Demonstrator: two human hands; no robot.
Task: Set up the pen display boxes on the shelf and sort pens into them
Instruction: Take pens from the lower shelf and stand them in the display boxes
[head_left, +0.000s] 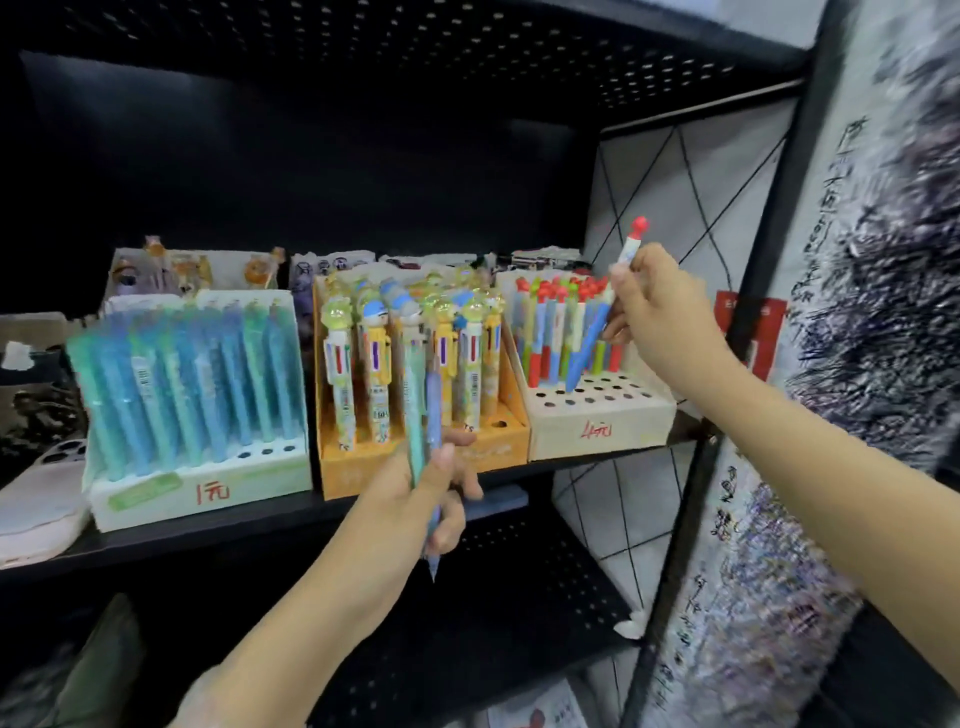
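Observation:
Three pen display boxes stand in a row on the black shelf (260, 525). The left white box (208, 488) is full of teal and blue pens. The middle orange box (358, 467) holds character-topped pens. The right white box (597, 431) holds red-topped pens at its back, with open holes in front. My right hand (660, 312) pinches a blue pen with a red top (592, 343), tilted, its tip at the right box's holes. My left hand (441, 493) grips two pens, teal and purple (426, 431), in front of the orange box.
More boxes of pens stand behind the front row. A white phone case (36, 499) lies at the shelf's left end. A black upright post (727, 364) and wire side panel close the shelf's right side. A perforated lower shelf (519, 597) lies below.

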